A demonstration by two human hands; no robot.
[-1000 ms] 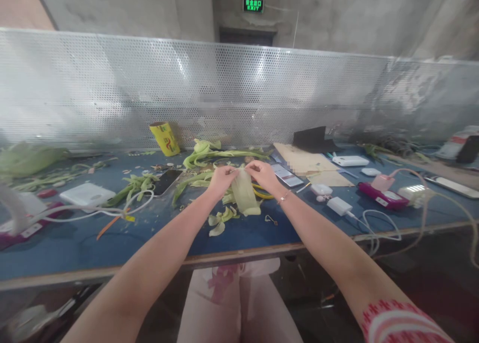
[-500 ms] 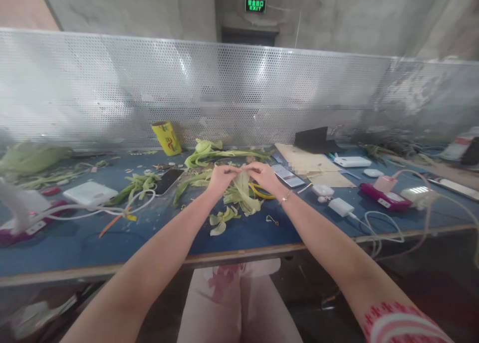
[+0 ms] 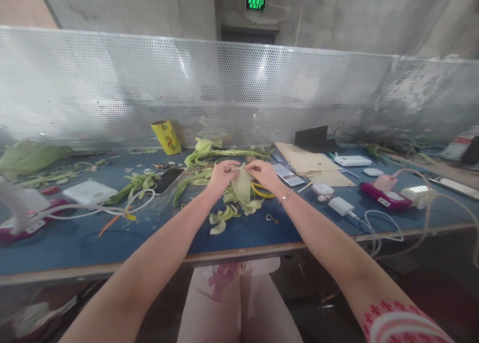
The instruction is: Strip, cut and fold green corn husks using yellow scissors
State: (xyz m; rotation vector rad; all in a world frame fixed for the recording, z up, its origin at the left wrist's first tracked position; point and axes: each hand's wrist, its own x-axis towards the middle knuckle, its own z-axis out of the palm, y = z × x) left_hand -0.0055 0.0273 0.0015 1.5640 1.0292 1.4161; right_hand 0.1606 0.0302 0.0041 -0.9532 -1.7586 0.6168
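Between my two hands hangs a broad, pale green leaf (image 3: 241,187) that resembles a corn husk. The fingers of my left hand (image 3: 223,176) pinch its upper left edge. My right hand (image 3: 264,174), with a thin bracelet at the wrist, pinches the upper right edge. Below the leaf's hanging end, more pale leaf pieces (image 3: 220,219) lie on the blue tabletop. A yellow loop (image 3: 264,192) shows partly behind the leaf, beside my right hand. Longer green leaves (image 3: 194,183) lie to the left of my left hand.
A black phone (image 3: 167,181) lies left, a lit phone (image 3: 290,175) right. A yellow tube (image 3: 166,137) leans near the perforated metal screen (image 3: 239,93). Chargers, cables and a purple power strip (image 3: 385,196) occupy the right side; a white box (image 3: 90,192) sits left.
My fingertips have moved slightly apart. The leaf between them is now spread wider and shows more of its flat surface. The things on the table stay put.
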